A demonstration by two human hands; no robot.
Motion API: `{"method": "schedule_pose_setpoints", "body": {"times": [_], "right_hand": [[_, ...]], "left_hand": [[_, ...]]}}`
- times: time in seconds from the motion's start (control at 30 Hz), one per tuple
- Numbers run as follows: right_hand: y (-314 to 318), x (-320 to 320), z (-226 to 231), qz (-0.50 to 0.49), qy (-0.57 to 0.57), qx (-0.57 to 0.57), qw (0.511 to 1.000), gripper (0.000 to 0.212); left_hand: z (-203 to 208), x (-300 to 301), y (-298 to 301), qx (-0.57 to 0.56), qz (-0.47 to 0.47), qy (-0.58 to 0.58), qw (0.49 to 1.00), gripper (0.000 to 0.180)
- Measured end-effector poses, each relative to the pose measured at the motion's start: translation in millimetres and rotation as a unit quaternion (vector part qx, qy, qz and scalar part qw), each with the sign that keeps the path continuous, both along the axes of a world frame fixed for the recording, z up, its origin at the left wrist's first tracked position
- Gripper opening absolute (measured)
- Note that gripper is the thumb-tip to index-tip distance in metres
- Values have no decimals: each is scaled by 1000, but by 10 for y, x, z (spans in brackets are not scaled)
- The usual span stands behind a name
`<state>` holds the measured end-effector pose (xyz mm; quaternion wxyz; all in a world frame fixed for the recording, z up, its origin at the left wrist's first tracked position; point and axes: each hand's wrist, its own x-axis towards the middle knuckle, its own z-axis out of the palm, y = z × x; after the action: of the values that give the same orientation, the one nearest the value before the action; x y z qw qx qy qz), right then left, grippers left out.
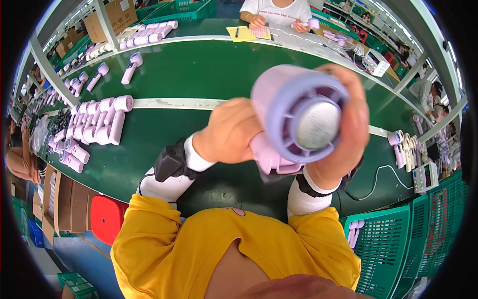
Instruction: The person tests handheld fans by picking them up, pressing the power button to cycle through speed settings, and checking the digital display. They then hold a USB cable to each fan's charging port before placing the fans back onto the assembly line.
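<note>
Fan [281, 114] sits clasped between left hand [229, 132] and right hand [352, 117].

- Near bench [159, 124]: green top; white strip [169, 103] along far edge.
- On it, L: lilac handheld fans [99, 122] packed in rows, heads mostly away; dark pile [59, 122] beside, too small to ID.
- Nearer edge, same side: a few loose fans [72, 157].
- On it, R: lilac + cream fans [409, 152] grouped, white box w/ controls [424, 177] near, white cable [386, 170] looping over top.
- Mid green surface [199, 65], past strip: two fans lying apart, one [132, 68] R of other [98, 76].
- Far bench: yellow sheet [244, 35] w/ pen [237, 32], 2nd white box [376, 62].
- Floor [97, 254]: blue.
</note>
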<state>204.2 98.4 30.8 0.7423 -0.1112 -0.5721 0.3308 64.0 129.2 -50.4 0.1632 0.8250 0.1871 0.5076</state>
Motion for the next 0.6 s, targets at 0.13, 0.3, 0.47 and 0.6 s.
{"method": "schedule_pose_setpoints", "body": {"times": [0.13, 0.3, 0.47, 0.6], "right_hand": [[-2, -62, 13, 103, -85, -132, 982, 45], [52, -131, -33, 61, -75, -28, 995, 38], [-6, -121, -51, 23, -80, -33, 996, 47], [-18, -128, -37, -5, -116, -46, 992, 53]], "left_hand": [[29, -40, 22, 0, 42, 39, 998, 52], [154, -10, -87, 1, 47, 14, 999, 65], [221, 26, -331, -43, -18, -66, 997, 82], [137, 80, -338, -72, -39, -111, 990, 83]]}}
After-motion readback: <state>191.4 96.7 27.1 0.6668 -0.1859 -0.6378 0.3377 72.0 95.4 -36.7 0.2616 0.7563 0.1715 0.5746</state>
